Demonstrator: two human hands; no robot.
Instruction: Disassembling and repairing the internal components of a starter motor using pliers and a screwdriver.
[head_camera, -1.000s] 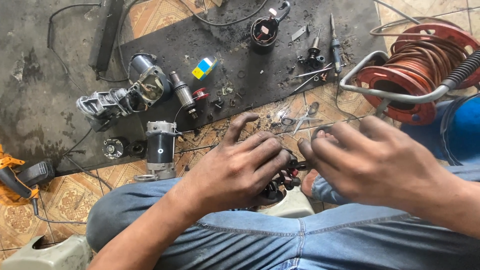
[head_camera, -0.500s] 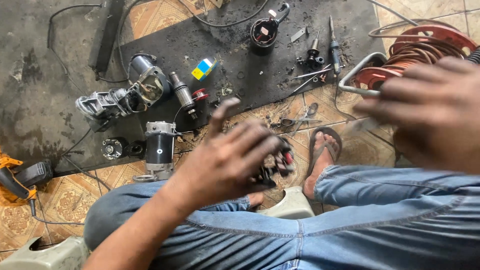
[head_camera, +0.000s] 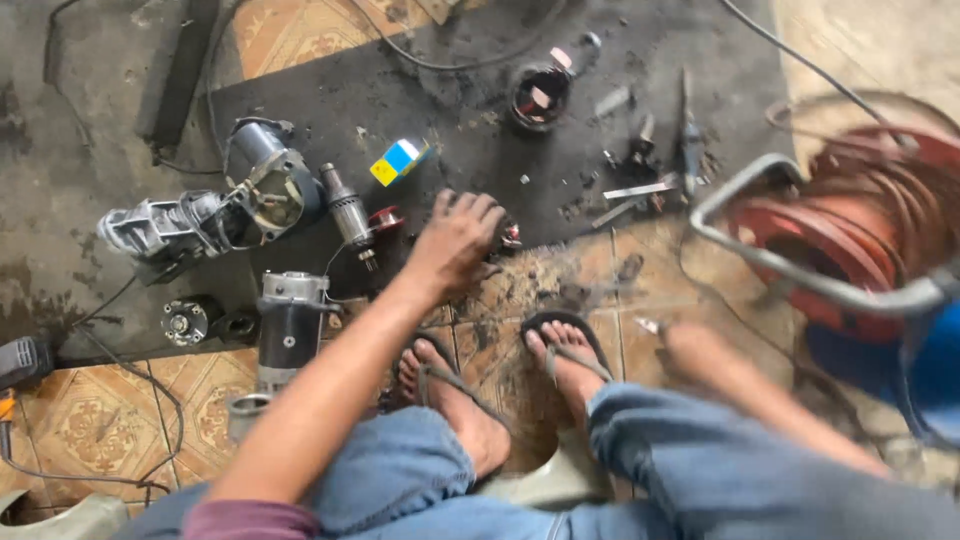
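Grimy tiled workshop floor (head_camera: 120, 420) with black mat (head_camera: 480, 110), our left hand (head_camera: 455, 243) grip closed over a small red-tipped part (head_camera: 512, 236), our right hand (head_camera: 690, 345) blurred, grip unclear, near the red cable reel (head_camera: 860, 210).

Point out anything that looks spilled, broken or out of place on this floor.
Dark, gritty grime is spread over the patterned floor tiles by the left hand, off the black mat. Dismantled motor parts lie scattered across the mat. Nothing looks freshly broken.

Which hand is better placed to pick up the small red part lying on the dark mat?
Left. The left hand is stretched out onto the dark mat, its knuckles close beside the small red part. The right hand hangs blurred over the floor tiles, well off to the other side.
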